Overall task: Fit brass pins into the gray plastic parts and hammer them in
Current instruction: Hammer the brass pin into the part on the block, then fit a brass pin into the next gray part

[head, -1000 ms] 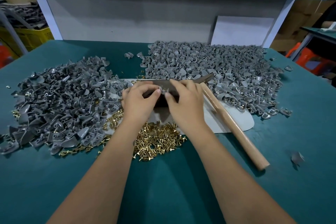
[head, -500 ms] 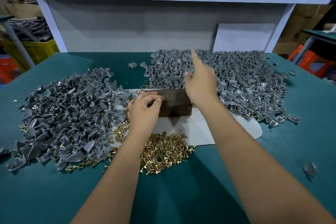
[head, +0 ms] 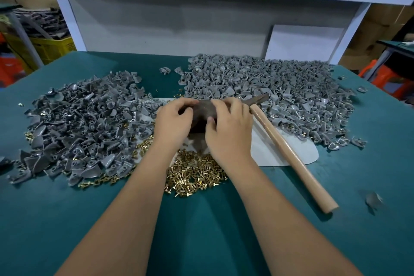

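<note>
Both my hands are hunched over the dark block [head: 202, 114] in the middle of the green worktop [head: 201, 231]. My left hand [head: 173, 122] has its fingers curled over the block's left end, and my right hand [head: 228, 127] is bent over the right end with the thumb pressed against the near face. Honestly I can't tell what either grip has in it, since the fingertips hide whatever small bit sits between them. The brass pins [head: 195, 173] are heaped at 6 o'clock from the block, right between my wrists, with strays trailing off toward 8 o'clock under the edge of the left pile of gray parts [head: 80, 132]. That pile sprawls at 9 o'clock; the bigger right pile of gray parts [head: 268, 89] runs from 12 round to 3 o'clock. The hammer [head: 289, 152] lies at 3 to 4 o'clock, head just beside my right knuckles, wooden handle slanting down toward me across the white mat [head: 268, 152]. One loose gray part [head: 373, 199] sits well apart at 4 o'clock.
</note>
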Demonstrator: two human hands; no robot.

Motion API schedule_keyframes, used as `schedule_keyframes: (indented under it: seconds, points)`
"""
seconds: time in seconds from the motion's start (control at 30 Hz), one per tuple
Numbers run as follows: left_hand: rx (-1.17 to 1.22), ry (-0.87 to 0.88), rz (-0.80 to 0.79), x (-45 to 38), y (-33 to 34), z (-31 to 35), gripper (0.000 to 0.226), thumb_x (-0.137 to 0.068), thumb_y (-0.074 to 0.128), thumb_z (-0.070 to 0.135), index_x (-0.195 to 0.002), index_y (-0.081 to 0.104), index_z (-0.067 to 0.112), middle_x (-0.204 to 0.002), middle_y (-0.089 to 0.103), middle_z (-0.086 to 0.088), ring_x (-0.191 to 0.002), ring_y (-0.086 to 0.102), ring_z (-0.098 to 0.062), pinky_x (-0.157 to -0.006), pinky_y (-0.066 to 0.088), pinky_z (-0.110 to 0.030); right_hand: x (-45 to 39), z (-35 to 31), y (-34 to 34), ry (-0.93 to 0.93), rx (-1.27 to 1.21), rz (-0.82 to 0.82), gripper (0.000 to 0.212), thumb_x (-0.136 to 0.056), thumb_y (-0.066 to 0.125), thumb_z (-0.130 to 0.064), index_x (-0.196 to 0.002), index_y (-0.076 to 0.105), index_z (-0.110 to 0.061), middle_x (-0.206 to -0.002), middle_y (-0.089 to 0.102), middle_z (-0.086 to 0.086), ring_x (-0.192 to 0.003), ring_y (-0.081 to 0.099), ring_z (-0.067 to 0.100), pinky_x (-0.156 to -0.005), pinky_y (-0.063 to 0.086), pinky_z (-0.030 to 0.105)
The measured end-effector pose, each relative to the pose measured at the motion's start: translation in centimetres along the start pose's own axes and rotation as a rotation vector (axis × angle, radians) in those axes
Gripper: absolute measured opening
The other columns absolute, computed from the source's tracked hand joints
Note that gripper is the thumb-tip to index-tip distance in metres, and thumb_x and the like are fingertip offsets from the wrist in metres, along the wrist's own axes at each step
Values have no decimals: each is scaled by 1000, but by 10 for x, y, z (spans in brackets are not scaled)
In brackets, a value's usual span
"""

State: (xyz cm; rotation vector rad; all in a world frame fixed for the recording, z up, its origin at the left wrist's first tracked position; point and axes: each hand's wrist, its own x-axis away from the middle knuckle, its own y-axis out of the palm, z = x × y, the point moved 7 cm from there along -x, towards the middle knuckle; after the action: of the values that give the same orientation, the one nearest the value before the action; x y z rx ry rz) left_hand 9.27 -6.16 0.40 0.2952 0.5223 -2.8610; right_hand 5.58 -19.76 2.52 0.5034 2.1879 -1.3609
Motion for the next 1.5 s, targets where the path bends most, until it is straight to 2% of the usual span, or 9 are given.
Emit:
schedule_keyframes:
  seconds: [0.23, 0.37, 0.47, 0.57, 0.83, 1.17, 1.33, 1.4, 1.5]
  points:
    - [-37, -4, 143, -2, -28, 1, 31, -91, 49, 12, -108, 67, 31, -105, 67, 13, -94, 61, -6, -81, 51, -28, 7, -33, 5, -230, -6, -47, 21, -83, 57, -13, -101, 68, -11, -107, 57, 10, -102, 48, 31, -87, 37, 40]
    - [-337, -8, 242, -6, -59, -5, 33, -86, 55, 10, -112, 67, 27, -106, 66, 8, -77, 58, -8, -60, 42, -27, 9, -40, 7, -312, -12, -96, 18, -84, 59, -11, -96, 72, -9, -94, 59, 8, -93, 51, 29, -79, 42, 40]
    - [-696, -13, 147, -8, -61, -13, 40, -82, 57, 6, -118, 66, 20, -119, 63, -10, -97, 60, -33, -71, 52, -39, 12, -49, 6, -401, -68, -155, 17, -86, 58, -7, -96, 72, -5, -89, 60, 9, -87, 52, 28, -73, 46, 40]
    - [-855, -16, 76, -9, -52, -16, 41, -79, 58, 7, -118, 68, 17, -122, 61, -13, -110, 54, -37, -83, 52, -42, 22, -57, 16, -486, -65, -339, 23, -93, 53, -20, -103, 70, -10, -95, 59, 5, -94, 51, 23, -75, 46, 37]
    - [-848, 0, 45, -11, -43, -18, 25, -79, 54, 7, -96, 71, 15, -97, 61, -7, -86, 57, -30, -66, 46, -35, 33, -63, 25, -482, -114, -520, 19, -83, 59, -30, -90, 65, -14, -86, 40, -5, -90, 39, 14, -70, 45, 34]
    - [-544, 121, 111, -13, -49, -19, 37, -85, 49, -5, -105, 75, 11, -103, 73, -10, -97, 64, -29, -84, 52, -37, 26, -51, 34, -303, -259, -566, 11, -86, 59, -14, -91, 68, -12, -92, 55, 3, -95, 51, 22, -81, 48, 40]
    - [-388, 116, 140, -9, -58, -16, 38, -83, 50, -9, -101, 75, 13, -98, 71, -7, -78, 60, -17, -68, 47, -26, 23, -47, 37, -254, -278, -567, 9, -88, 58, -11, -90, 66, -14, -89, 52, -3, -90, 52, 17, -79, 48, 39]
    - [-501, 82, 175, -8, -62, -17, 37, -83, 55, -4, -104, 74, 19, -104, 70, -6, -82, 60, -22, -69, 48, -29, 22, -45, 38, -239, -283, -565, 11, -90, 58, -11, -94, 67, -15, -93, 55, -3, -92, 53, 16, -80, 49, 39]
    - [-879, -13, 189, -6, -65, -19, 29, -83, 58, 9, -106, 73, 19, -109, 68, -13, -111, 51, -36, -94, 40, -44, 20, -44, 34, -265, -291, -510, 23, -90, 56, -6, -109, 66, -15, -102, 60, 0, -102, 52, 18, -84, 47, 40]
